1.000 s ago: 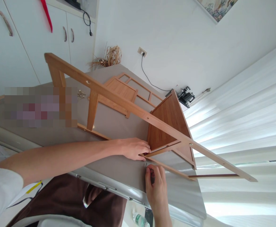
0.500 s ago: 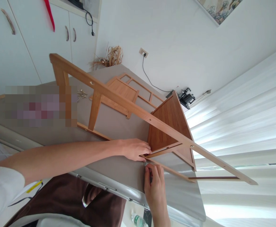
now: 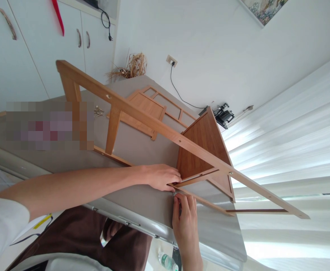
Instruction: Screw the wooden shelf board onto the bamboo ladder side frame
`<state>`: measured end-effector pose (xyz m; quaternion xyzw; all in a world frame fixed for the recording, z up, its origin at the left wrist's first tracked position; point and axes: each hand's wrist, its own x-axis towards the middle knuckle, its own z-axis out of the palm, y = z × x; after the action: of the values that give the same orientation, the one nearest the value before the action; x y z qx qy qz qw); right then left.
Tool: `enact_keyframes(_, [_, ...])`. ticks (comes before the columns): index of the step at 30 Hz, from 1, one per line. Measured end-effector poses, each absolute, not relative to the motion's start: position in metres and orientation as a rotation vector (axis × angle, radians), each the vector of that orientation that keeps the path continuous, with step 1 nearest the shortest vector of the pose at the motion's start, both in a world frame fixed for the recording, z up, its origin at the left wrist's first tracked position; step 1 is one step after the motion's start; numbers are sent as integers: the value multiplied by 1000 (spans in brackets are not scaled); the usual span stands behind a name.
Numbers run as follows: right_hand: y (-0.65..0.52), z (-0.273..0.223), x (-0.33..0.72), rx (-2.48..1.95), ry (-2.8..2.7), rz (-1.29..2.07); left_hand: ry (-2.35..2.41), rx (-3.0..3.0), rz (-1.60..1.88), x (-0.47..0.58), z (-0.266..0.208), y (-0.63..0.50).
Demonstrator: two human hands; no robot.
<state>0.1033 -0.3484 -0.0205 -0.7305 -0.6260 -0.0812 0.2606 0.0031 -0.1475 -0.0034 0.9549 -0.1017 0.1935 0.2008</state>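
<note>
A wooden furniture frame [image 3: 150, 124] stands tilted on the table, its long upper rail crossing the view from upper left to lower right. My left hand [image 3: 162, 177] wraps round the frame's lower rail [image 3: 210, 204], where a crosspiece and a brown wooden panel [image 3: 200, 146] meet it. Just below that joint, my right hand [image 3: 186, 212] pinches a small thin metal piece [image 3: 174, 194] against the rail's near side. The fingers hide most of this piece, so its kind cannot be made out.
On the grey table [image 3: 142, 209] lie a flat slatted wooden panel [image 3: 145, 111] and several metal bolts [image 3: 98, 111]. Dried stalks [image 3: 136, 66] and a black device [image 3: 224, 116] are at the far side. A plastic bottle [image 3: 166, 260] is below the table edge.
Both hands keep their places at the joint, and the right fingers have shifted only very slightly. The view has moved a little; the frame stands nearly the same.
</note>
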Motion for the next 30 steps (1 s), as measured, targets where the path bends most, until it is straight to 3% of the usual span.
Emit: enact_keyframes(30, [-359,-29,106,-1991,-1441,-329,-242,2672,458,0,1,-149])
